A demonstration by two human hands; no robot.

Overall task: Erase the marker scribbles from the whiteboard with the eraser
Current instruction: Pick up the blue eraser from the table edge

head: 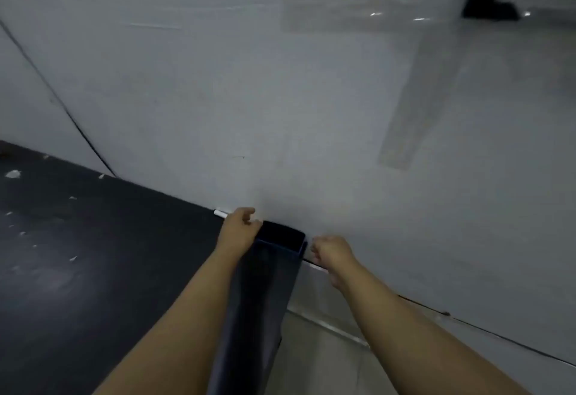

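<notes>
From here I see my left hand (240,227) curled by a white marker (220,213) and my right hand (332,254) loosely closed on nothing, flanking a dark post (265,295) against the whiteboard (249,98); no eraser shows, so I risk wiping barehanded and smearing.

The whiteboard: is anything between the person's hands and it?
A dark upright post rises between the left hand and right hand, its top against the whiteboard. Otherwise nothing blocks them. No eraser is visible, and the board looks nearly clean.
</notes>
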